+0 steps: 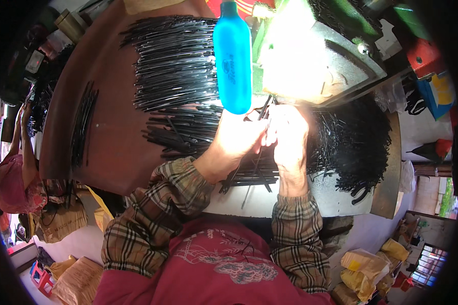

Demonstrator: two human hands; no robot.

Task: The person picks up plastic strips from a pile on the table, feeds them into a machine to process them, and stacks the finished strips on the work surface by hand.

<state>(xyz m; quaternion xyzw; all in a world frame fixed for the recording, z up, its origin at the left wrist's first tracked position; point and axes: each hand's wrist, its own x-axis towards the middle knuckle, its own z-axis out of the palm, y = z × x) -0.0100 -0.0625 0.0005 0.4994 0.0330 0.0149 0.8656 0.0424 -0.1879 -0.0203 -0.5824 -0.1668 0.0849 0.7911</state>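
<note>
My left hand (231, 137) and my right hand (290, 134) meet at the worktable, just below the bright glare. Both are closed, fingertips pinched around a few thin black strips (263, 111) that slant up between them. Strong light washes out much of the right hand, so its grip is only partly visible. A blue bottle-shaped object (232, 66) stands in front of the left hand's knuckles. Left of my hands, a broad stack of glossy black strips (175, 63) lies in layers. Below it sits a looser pile of black strips (180, 127).
A green machine with a metal plate (359, 66) stands at the far side under the glare. Right of my hands lies a heap of black strips (351, 142). A small bundle (83, 124) rests on the brown sheet (114, 137). Another person (18, 178) is at the far left.
</note>
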